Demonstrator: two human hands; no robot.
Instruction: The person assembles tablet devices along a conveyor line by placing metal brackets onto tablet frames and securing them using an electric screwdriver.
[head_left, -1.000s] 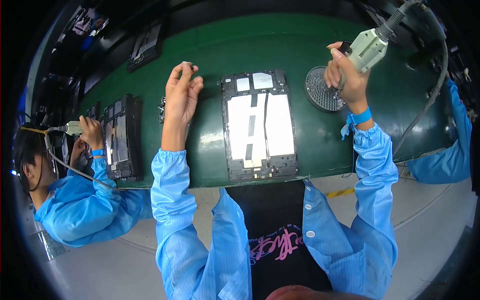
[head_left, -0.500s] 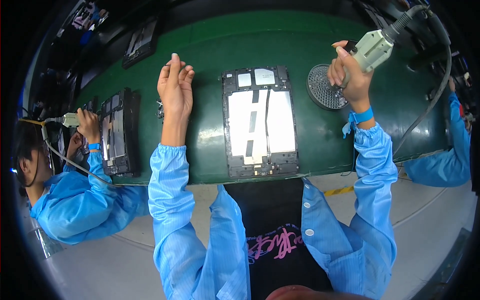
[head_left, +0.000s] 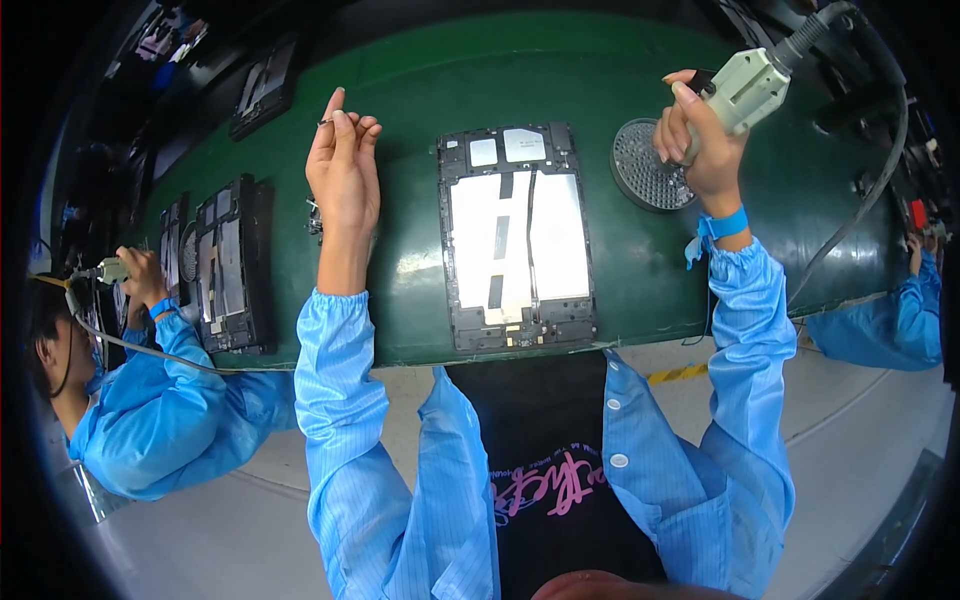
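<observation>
My left hand (head_left: 343, 180) is raised over the left side of the bench, palm up. Its thumb and fingers pinch a small dark part (head_left: 325, 122), too small to name. My right hand (head_left: 708, 145) is closed around a pale green electric screwdriver (head_left: 748, 92) with a cable; the bit is hidden. Between my hands lies an opened tablet (head_left: 550, 240) with a silvery battery area, black strips and a dark frame. Neither hand touches it. Under my right hand is a round grey tray (head_left: 632, 180) with a grid of holes.
Small metal pieces (head_left: 314, 218) lie beside my left wrist. Another opened tablet (head_left: 268, 88) rests at the far left. A co-worker at the left holds a similar screwdriver (head_left: 112, 270) near more tablets (head_left: 222, 265). The screwdriver's cable (head_left: 868, 205) loops down at the right.
My left hand has turned slightly, and the small dark part now shows at its fingertips. The right hand stays almost still. The left co-worker's hand has moved down and left with the screwdriver.
</observation>
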